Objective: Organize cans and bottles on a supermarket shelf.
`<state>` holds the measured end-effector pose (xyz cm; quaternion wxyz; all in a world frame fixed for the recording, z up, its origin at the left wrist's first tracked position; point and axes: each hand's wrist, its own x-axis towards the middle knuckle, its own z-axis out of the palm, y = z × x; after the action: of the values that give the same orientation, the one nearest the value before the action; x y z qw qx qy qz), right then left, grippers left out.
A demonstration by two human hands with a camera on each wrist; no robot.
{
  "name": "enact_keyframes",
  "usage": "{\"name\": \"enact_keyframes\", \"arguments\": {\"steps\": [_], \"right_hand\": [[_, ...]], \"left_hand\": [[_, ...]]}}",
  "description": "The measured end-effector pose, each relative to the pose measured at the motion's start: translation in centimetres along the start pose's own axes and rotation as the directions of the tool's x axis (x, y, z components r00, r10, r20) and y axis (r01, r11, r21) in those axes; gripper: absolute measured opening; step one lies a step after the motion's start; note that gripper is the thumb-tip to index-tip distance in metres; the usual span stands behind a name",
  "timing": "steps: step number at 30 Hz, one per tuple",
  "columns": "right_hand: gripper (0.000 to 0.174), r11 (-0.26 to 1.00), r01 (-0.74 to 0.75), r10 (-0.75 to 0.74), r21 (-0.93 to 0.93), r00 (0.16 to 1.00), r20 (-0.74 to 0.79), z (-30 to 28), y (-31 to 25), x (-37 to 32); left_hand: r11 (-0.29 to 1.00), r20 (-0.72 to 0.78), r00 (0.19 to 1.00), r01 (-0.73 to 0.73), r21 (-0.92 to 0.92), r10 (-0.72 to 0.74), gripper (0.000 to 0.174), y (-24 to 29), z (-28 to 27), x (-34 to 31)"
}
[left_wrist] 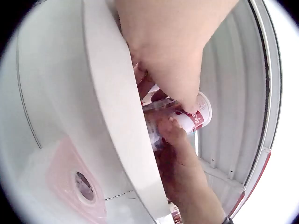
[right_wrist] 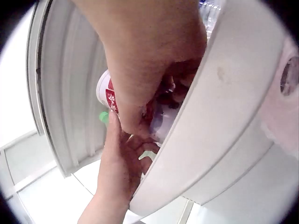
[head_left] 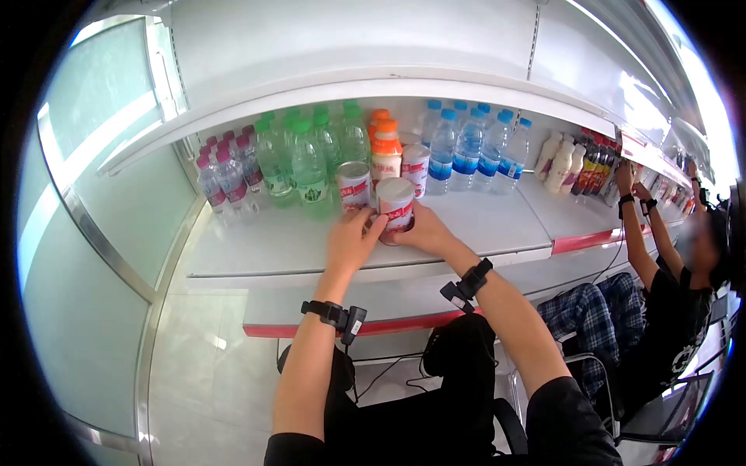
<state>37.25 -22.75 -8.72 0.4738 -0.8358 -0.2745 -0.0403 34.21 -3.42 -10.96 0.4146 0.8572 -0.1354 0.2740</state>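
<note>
While close together, hands (head_left: 351, 242) (head_left: 427, 231) around front can (head_left: 397, 203)

no brand, word or no. legible for sure. front can (head_left: 397, 203): white chars on red label, too blurry to read. 2 other cans (head_left: 353, 186): red/white labels, print too sm. orange-cap btl (head_left: 385, 165): lg chars on label, unclear. blue labels on water btls (head_left: 468, 159), label on green btl (head_left: 311, 175): text too tiny. black shirt (head_left: 667, 349): white print, can't make out.
</note>
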Motion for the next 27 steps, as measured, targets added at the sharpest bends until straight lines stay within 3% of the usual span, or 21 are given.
{"name": "enact_keyframes", "arguments": {"steps": [2,4,8,10,13,17,21,24,27], "right_hand": [[0.087,0.999,-0.024,0.023,-0.022,0.998,-0.057,-0.7,0.8,-0.6],[0.080,0.970,-0.165,0.130,-0.177,0.972,-0.193,-2.1,2.4,-0.9],[0.076,0.973,-0.156,0.097,-0.170,0.944,-0.314,-6.1,5.9,-2.6],[0.075,0.938,-0.258,0.126,-0.232,0.877,-0.464,-7.7,6.5,-3.3],[0.073,0.903,-0.365,0.193,-0.228,0.817,-0.544,-9.0,7.0,-3.9],[0.071,0.898,-0.373,0.188,-0.234,0.806,-0.562,-8.6,8.1,-3.4],[0.071,0.890,-0.385,0.204,-0.243,0.814,-0.544,-8.8,8.2,-3.4],[0.070,0.887,-0.391,0.207,-0.247,0.813,-0.545,-8.8,8.5,-3.3],[0.068,0.888,-0.399,0.216,-0.230,0.802,-0.557,-8.5,8.3,-3.4]], "left_hand": [[0.979,-0.079,0.977,-0.192,0.070,0.197,0.034,-0.4,0.8,-0.3],[0.985,-0.054,0.986,-0.152,0.085,0.157,0.033,-0.8,1.1,-0.4],[0.988,-0.047,0.992,-0.116,0.097,0.121,0.031,-0.3,0.5,-0.6],[0.983,-0.041,0.990,-0.127,0.134,0.134,0.030,-0.4,0.3,-0.7],[0.975,-0.045,0.986,-0.152,0.161,0.161,0.026,-0.3,0.8,-0.8],[0.944,-0.120,0.958,-0.227,0.238,0.261,0.019,-0.1,1.1,-0.7],[0.900,-0.093,0.923,-0.335,0.279,0.373,0.017,1.0,2.1,0.9],[0.905,-0.016,0.931,-0.351,0.240,0.366,0.020,3.9,4.1,3.7],[0.864,0.024,0.913,-0.394,0.314,0.407,0.031,6.1,6.7,7.4]]}}
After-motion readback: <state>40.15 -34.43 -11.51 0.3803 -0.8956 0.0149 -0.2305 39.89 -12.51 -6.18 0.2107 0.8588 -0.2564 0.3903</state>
